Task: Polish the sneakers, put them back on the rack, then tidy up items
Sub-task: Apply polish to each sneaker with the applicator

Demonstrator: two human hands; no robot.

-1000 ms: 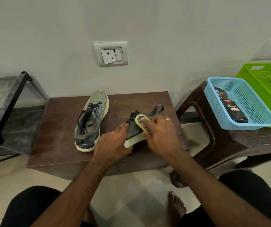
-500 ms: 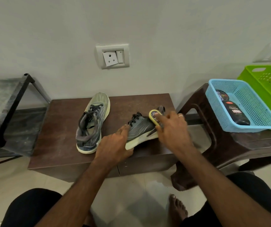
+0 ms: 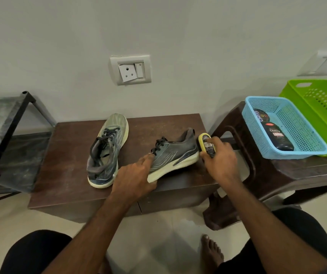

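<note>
Two grey sneakers with pale soles sit on a low brown table [image 3: 69,165]. The left sneaker [image 3: 105,151] stands upright, toe toward the wall. The right sneaker [image 3: 173,155] lies tilted on its side, and my left hand [image 3: 134,176] grips its toe end to steady it. My right hand [image 3: 219,159] holds a small yellow-edged shoe brush [image 3: 205,144] against the heel of that sneaker.
A dark metal shoe rack [image 3: 4,135] stands at the left. On a brown plastic stool [image 3: 267,175] at the right sit a blue basket [image 3: 301,153] holding two black polish containers [image 3: 278,138] and a green basket [image 3: 321,107]. My bare foot [image 3: 212,252] rests on the tiled floor.
My right hand has drawn the brush along the tilted sneaker from near the laces to the heel. My left hand has kept its hold on the toe.
</note>
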